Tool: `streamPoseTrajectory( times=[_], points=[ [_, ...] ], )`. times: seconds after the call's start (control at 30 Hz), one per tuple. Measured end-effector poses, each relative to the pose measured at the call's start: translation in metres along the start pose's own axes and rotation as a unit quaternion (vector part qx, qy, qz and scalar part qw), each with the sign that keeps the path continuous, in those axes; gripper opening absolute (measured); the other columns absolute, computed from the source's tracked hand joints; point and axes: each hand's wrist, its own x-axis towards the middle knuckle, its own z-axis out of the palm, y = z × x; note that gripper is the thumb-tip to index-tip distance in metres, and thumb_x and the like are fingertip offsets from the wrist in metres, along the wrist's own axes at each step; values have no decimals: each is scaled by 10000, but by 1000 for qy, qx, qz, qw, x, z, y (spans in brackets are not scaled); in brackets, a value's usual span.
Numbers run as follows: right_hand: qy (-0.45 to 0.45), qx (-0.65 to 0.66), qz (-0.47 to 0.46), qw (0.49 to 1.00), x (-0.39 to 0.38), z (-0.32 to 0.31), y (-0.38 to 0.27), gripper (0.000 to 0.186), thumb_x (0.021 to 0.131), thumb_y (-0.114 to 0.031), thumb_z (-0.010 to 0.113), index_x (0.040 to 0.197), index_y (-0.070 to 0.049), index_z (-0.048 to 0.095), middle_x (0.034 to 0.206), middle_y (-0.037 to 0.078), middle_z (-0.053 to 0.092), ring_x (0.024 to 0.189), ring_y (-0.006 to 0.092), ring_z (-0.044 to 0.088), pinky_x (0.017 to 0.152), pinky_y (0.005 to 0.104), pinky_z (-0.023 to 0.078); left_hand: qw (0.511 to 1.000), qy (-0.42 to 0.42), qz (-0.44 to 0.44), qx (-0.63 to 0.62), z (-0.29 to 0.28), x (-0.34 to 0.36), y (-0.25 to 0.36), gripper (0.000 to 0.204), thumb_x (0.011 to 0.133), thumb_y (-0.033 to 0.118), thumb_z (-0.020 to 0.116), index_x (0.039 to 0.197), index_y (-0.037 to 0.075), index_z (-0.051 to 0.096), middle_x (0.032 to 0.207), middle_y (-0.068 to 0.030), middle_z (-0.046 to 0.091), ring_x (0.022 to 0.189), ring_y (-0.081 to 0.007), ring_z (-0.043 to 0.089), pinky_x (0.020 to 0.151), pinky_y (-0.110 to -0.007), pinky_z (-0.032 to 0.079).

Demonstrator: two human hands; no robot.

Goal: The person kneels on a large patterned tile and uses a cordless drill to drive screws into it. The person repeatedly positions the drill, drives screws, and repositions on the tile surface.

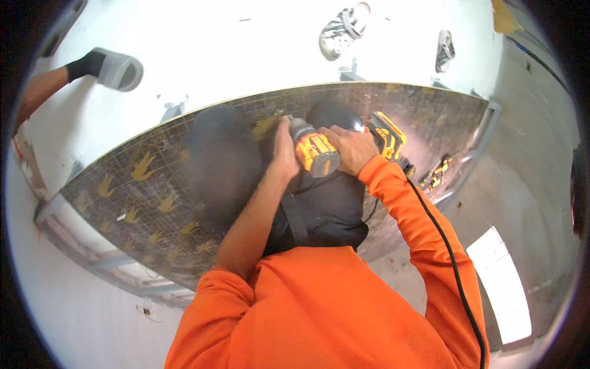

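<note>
Both hands are closing around a yellow and black power drill (314, 152), which is being held over the middle of a large glossy patterned panel (141, 184). The left hand (284, 147) is wrapping the front of the tool near its grey nose, with the bare forearm running straight down and back toward the orange shirt. The right hand (350, 147) is gripping the rear of the drill body, its wrist bending sharply and its orange sleeve (418, 227) sloping down to the right. The tip of the drill is being hidden by the left hand, so whether it is touching the panel cannot be told. A second yellow and black power tool (387, 136) is lying just beside the right hand on the panel, partly covered by it. A black cable (452, 258) is trailing along the right sleeve toward the lower edge. A dark reflection of the person is blurring the panel surface around the hands, hiding its gold leaf-like motifs there. Small yellow tool parts (435, 173) are resting near the panel's right edge, too small to identify. At the far side, other people's feet in a grey sandal (120, 69) and patterned shoes (343, 31) are standing on the white floor (246, 55).
</note>
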Motion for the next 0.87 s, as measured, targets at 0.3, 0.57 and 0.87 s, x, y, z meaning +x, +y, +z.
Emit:
streamPoseTrajectory(
  times=[0.3,0.57,0.87],
  points=[
    [3,-8,-34,999,11,-13,3,355,815,-143,616,1166,-110,572,971,97,655,784,336,702,653,449,560,990,44,-33,130,45,-69,-2,383,935,484,531,1109,150,601,972,-12,670,872,-169,672,751,-389,565],
    [-42,2,-19,999,13,-11,11,511,772,-269,702,1236,-112,556,987,87,654,827,298,695,682,413,547,996,60,13,71,48,-58,-4,248,910,346,545,984,113,588,836,-21,635,737,-170,649,672,-326,535],
    [-72,-4,8,997,13,-8,6,560,770,-233,693,1298,-132,535,1053,110,653,869,316,692,709,420,552,997,5,-13,80,21,-46,-8,372,942,427,488,1082,92,572,947,-50,666,824,-206,666,750,-359,558]
  ],
)
